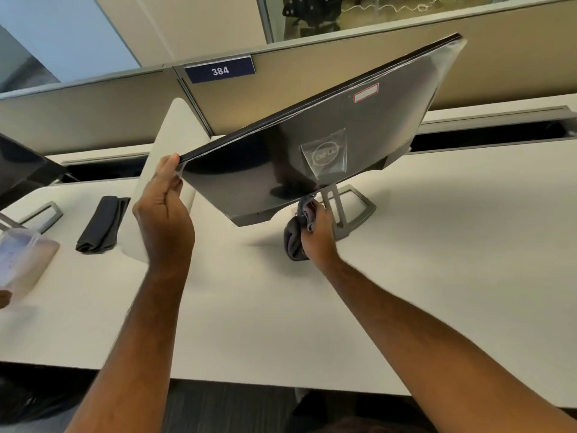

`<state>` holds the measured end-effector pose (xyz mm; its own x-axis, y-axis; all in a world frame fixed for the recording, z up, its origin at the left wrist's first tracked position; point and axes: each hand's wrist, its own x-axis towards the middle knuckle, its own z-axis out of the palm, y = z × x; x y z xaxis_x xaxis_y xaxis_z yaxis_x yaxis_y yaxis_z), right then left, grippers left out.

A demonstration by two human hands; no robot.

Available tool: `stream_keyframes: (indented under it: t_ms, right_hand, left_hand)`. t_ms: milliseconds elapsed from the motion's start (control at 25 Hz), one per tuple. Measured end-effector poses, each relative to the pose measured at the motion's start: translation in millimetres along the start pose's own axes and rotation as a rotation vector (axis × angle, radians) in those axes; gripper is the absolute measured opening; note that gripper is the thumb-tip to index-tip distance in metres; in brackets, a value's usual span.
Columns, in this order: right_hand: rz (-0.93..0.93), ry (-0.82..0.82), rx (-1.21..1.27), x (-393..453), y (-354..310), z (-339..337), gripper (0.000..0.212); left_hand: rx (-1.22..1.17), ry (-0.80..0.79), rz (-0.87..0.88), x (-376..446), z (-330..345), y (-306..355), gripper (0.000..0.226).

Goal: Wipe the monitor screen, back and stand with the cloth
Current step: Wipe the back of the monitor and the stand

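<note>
The monitor (359, 120) stands on the white desk with its glossy dark back turned toward me and its screen facing away, hidden. My left hand (164, 210) grips the monitor's left corner, thumb over the thin edge. My right hand (318, 232) holds a bunched grey cloth (295, 239) low against the grey stand (346, 210), just under the bottom edge of the panel. The stand's neck and open rectangular base show to the right of that hand.
A second folded dark cloth (101, 225) lies on the desk (437, 276) to the left. A clear plastic container (22, 260) sits at the far left, beside another monitor (18, 173) and its stand. A beige partition (281, 79) with a "384" sign runs behind.
</note>
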<state>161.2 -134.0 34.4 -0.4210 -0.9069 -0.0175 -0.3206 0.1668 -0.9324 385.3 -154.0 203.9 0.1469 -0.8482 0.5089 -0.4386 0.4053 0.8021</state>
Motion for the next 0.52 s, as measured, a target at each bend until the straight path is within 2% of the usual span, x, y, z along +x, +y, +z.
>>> stream_keyframes:
  t_ms: [80,160,320,440,520]
  right_hand:
    - [0.151,0.088,0.162,11.4,-9.7,15.1,0.032]
    - [0.282,0.146,0.326,16.9,-22.8,29.1,0.033]
    - [0.274,0.260,0.463,13.5,-39.6,56.0,0.054]
    - [0.281,0.214,0.516,1.1,-46.3,82.6,0.046]
    - [0.225,0.092,0.375,-19.3,-40.4,97.4,0.039]
  left_hand:
    - [-0.017,-0.030,0.005,0.4,-3.0,-0.1,0.049]
    - [-0.035,-0.050,0.008,3.1,-4.5,-2.2,0.051]
    - [-0.059,-0.081,0.019,3.5,-7.9,-5.3,0.048]
    - [-0.062,-0.103,0.036,2.9,-11.0,-3.4,0.045]
    - [-0.067,-0.105,0.032,3.8,-12.7,-3.6,0.043]
